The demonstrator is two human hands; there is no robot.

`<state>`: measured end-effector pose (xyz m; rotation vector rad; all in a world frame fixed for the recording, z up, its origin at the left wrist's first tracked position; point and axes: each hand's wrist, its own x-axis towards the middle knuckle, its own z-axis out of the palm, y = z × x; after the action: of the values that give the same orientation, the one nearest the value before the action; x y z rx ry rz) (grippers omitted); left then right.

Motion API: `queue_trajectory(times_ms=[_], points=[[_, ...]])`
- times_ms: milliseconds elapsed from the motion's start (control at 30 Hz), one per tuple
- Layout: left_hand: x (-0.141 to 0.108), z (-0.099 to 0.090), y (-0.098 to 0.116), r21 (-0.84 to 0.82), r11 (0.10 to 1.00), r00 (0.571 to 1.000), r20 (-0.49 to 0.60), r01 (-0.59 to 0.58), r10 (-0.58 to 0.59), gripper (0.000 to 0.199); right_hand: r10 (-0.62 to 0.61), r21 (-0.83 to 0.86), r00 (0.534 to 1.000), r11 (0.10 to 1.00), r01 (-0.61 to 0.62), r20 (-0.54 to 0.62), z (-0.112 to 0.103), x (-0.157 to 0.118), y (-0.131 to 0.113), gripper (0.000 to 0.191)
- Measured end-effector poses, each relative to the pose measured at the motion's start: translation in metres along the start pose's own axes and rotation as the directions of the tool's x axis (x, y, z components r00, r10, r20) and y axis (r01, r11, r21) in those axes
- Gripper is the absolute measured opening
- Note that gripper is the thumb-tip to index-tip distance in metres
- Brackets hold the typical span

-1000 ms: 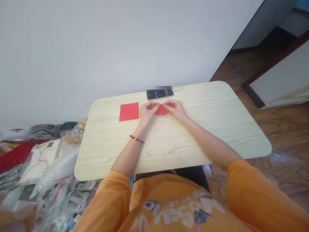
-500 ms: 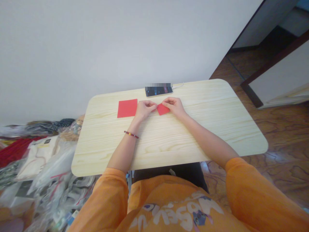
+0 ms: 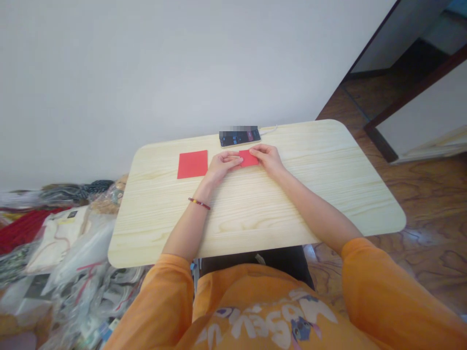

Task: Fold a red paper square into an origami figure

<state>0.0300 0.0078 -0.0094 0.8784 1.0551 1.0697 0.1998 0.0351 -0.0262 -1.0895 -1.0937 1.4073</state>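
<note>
The person's left hand (image 3: 221, 165) and right hand (image 3: 265, 159) lie palm-down near the far edge of a pale wood-grain table top (image 3: 299, 209), with the wrists low and the fingers pointing toward each other. The left forearm (image 3: 189, 228) comes in from about 7 o'clock and the right forearm (image 3: 314, 206) from about 4 o'clock, each emerging from one of two orange sleeves (image 3: 390, 291). Between the hands lies a small red paper piece (image 3: 248, 158), flat on the table and touched by the fingertips (image 3: 239, 157) of the left hand and the fingers (image 3: 257, 153) of the right. Neither hand is clenched, but I cannot tell whether they are pinching the paper or only pressing it. There are two pieces of red paper in all. The other, a larger red paper square (image 3: 192, 164), lies at 9 o'clock from the small piece, just beside the left hand and not touching it. One smartphone (image 3: 240, 138) lies near the table's far edge at 12 o'clock from the small piece, with a white cable (image 3: 269, 130) running off toward 2 o'clock. One beaded bracelet (image 3: 199, 203) circles the left wrist. A heap of plastic bags (image 3: 83, 257) sits beyond the table's corner at about 8 o'clock.
</note>
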Motion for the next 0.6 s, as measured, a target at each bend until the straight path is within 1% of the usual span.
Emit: queue_trajectory(times_ms=[100, 200, 300, 400, 500, 600], points=[[-0.0004, -0.0003, 0.0002, -0.006, 0.999, 0.999, 0.012, 0.033, -0.033, 0.039, -0.008, 0.022, 1.000, 1.000, 0.008, -0.010, -0.0004, 0.0018, 0.0024, 0.037], [-0.0001, 0.0006, -0.0001, -0.002, 0.999, 0.999, -0.006, 0.038, -0.038, 0.038, -0.020, 0.031, 1.000, 0.999, 0.020, -0.015, -0.0002, 0.0017, 0.0024, 0.038], [0.0007, 0.0018, -0.0015, 0.021, 1.000, 0.999, -0.046, 0.004, -0.004, 0.039, -0.018, 0.039, 1.000, 0.999, 0.017, 0.016, 0.0006, -0.0007, -0.0007, 0.041], [0.0020, 0.0017, -0.0033, 0.035, 0.999, 0.996, -0.084, -0.036, 0.039, 0.040, 0.003, 0.017, 0.997, 1.000, -0.004, 0.075, 0.0015, -0.0034, -0.0046, 0.049], [0.0037, 0.0007, -0.0050, 0.049, 0.997, 0.995, -0.079, -0.062, 0.066, 0.040, 0.009, -0.022, 0.994, 1.000, -0.006, 0.112, 0.0017, -0.0046, -0.0062, 0.052], [0.0052, 0.0006, -0.0060, 0.086, 0.994, 0.994, -0.069, -0.074, 0.080, 0.038, 0.003, -0.052, 0.991, 0.999, 0.003, 0.132, 0.0017, -0.0045, -0.0057, 0.047]])
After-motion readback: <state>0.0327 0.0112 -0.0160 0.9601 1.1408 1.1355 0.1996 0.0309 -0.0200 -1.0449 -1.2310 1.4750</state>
